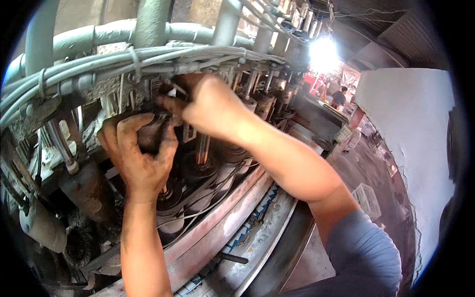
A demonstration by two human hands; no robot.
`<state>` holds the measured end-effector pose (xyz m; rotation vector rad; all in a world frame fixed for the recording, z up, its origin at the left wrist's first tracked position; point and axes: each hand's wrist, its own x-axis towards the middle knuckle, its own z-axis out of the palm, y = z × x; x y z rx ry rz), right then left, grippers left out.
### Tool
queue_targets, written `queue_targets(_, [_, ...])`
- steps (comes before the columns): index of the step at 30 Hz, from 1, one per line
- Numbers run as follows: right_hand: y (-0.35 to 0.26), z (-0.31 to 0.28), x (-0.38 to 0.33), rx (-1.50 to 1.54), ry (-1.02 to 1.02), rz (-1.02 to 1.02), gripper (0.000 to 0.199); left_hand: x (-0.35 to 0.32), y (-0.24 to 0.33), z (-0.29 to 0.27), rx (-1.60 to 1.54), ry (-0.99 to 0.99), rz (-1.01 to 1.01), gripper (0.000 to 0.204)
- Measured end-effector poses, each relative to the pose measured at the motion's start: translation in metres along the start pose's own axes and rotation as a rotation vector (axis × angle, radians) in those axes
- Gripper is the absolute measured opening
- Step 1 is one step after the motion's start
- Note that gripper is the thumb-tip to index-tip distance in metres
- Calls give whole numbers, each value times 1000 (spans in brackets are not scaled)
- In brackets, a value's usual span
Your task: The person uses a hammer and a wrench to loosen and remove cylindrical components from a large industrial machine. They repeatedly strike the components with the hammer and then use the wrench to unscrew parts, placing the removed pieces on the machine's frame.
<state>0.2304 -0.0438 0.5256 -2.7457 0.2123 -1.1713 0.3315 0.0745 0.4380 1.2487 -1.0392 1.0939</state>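
My left hand (138, 153) is closed round a dark, grimy, rounded machine part (151, 134), with its thumb on the right side and its fingers over the left. Just above and to the right, my right hand (205, 101) reaches in beneath the cable bundle (109, 62). Its fingers are curled, darkened and partly smeared by motion. A thin shiny rod (179, 88) shows beside them; what those fingers hold cannot be made out. Below the hands, a bright metal shaft (202, 149) stands upright in a dark round base.
A large curved machine carries several upright shafts and dark cylinders (86, 190). Pale green pipes (151, 22) run above. A curved metal rim (217, 218) borders it at the front. Rightward are a pale wall (405, 114), a white crate (366, 200), a bright lamp and a distant person (339, 96).
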Motion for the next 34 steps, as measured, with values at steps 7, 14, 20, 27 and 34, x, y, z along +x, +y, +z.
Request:
queue_targets(7, [-9, -11, 16, -336, -234, -91, 44, -4, -1, 1, -25, -29, 8, 39])
queue_targets(14, [14, -2, 20, -381, -315, -95, 45, -4, 1, 3, -81, 1, 23, 37])
queue_targets(20, [25, -10, 24, -394, -362, -198, 52, -2, 6, 5, -60, 9, 29, 40])
queue_targets(27, [23, -30, 26, -474, -199, -122, 44, 8, 5, 14, -159, -21, 4, 40])
queue_targets(34, [45, -47, 25, -296, -299, -228, 39, -11, -24, -10, -96, -157, -83, 44])
